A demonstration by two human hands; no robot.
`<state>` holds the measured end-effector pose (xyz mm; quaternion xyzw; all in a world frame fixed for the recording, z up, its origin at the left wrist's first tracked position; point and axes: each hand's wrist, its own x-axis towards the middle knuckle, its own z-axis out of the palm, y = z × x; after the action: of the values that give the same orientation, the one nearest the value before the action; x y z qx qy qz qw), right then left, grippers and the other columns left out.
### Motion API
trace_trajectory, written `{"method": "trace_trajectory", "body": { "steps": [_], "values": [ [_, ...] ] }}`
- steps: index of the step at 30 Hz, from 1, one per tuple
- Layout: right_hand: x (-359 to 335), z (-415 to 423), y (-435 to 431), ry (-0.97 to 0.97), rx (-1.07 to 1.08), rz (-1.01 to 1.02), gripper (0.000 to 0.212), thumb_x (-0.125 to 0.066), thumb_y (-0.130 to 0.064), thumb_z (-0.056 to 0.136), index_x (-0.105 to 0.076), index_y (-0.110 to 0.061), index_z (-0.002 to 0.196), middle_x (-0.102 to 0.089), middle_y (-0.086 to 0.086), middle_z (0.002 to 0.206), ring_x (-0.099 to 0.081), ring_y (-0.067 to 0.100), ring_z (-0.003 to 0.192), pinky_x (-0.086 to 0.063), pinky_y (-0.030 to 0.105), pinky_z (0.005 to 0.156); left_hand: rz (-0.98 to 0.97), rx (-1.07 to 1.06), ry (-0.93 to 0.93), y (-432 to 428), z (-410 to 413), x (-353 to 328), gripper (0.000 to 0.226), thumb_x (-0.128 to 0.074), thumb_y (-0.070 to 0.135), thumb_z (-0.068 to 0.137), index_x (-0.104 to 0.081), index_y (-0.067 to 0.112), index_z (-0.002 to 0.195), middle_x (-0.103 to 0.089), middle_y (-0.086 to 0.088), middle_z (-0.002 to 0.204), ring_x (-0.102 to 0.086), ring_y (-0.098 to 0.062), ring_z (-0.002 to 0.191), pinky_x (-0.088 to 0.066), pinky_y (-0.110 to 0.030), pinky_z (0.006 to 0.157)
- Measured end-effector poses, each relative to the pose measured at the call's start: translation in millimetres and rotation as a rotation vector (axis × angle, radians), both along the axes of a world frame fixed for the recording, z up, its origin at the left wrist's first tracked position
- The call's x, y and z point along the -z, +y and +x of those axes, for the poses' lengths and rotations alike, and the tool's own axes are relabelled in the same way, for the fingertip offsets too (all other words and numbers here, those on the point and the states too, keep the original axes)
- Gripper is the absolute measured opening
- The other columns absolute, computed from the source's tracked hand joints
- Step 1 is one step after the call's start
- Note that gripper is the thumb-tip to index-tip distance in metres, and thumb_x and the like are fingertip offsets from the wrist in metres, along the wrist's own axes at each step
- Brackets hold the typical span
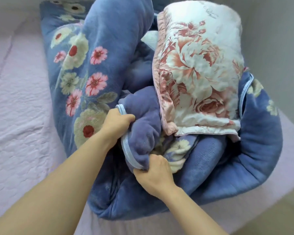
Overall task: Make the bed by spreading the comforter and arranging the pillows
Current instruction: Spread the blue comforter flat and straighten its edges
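Where 2 hands (116,122) (154,173) clutch, comforter (143,119) edge bunches.

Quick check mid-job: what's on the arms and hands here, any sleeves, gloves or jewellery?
Left forearm and right forearm are bare to the frame edge; no sleeve shows. The left hand and right hand wear no gloves; no ring, watch or bracelet shows.

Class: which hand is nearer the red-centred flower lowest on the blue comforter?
Left. The left hand grips the blue comforter by its trim just right of the flower; the right hand grips that trim lower, farther right.
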<state>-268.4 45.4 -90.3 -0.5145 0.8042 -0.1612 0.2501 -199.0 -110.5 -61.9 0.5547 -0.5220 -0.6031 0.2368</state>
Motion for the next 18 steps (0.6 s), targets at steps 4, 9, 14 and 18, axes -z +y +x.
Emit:
{"method": "trace_trajectory", "body": {
  "steps": [4, 9, 14, 18],
  "values": [
    [-33.3, 26.5, 37.8, -0.108, -0.104, 0.410, 0.022, -0.045, -0.039, 0.061, -0.033, -0.021, 0.061, -0.064, 0.021, 0.097, -0.061, 0.030, 0.098, -0.031, 0.033, 0.067, 0.220, -0.069, 0.313, 54.1, 78.0, -16.3, 0.026, -0.053, -0.004, 0.054, -0.067, 0.004, 0.074, -0.061, -0.016, 0.077, -0.056, -0.027, 0.074, -0.047, -0.038, 0.068],
    [-73.3, 128.7, 67.8, -0.488, -0.321, 0.565, 0.022, -0.067, -0.029, 0.057, -0.061, -0.012, 0.069, -0.054, 0.008, 0.066, -0.052, 0.017, 0.063, -0.044, 0.032, 0.057, 0.318, -0.161, 0.462, 101.5, 223.7, -53.2, 0.039, -0.074, 0.010, 0.035, -0.074, 0.002, 0.073, -0.073, -0.012, 0.071, -0.071, -0.022, 0.064, -0.059, -0.029, 0.058],
    [-43.4, 141.1, 58.0, -0.147, -0.669, 0.443, 0.054, -0.079, -0.026, 0.062, -0.046, -0.015, 0.103, -0.052, 0.008, 0.108, -0.046, 0.030, 0.103, -0.043, 0.045, 0.085, 0.328, -0.632, 0.016, 101.4, 329.5, -15.3, 0.019, -0.046, 0.001, 0.045, -0.056, 0.006, 0.061, -0.056, -0.011, 0.059, -0.058, -0.018, 0.051, -0.046, -0.024, 0.048],
    [-27.6, 61.0, 44.5, 0.398, -0.708, 0.523, 0.121, -0.086, -0.041, 0.050, -0.017, -0.021, 0.147, -0.021, 0.003, 0.152, -0.014, 0.029, 0.142, -0.018, 0.061, 0.107, 0.175, -0.619, -0.403, 111.0, 311.1, 14.5, 0.012, -0.052, -0.006, 0.072, -0.060, -0.005, 0.082, -0.057, -0.025, 0.079, -0.059, -0.029, 0.071, -0.038, -0.032, 0.053]
  ]
}}
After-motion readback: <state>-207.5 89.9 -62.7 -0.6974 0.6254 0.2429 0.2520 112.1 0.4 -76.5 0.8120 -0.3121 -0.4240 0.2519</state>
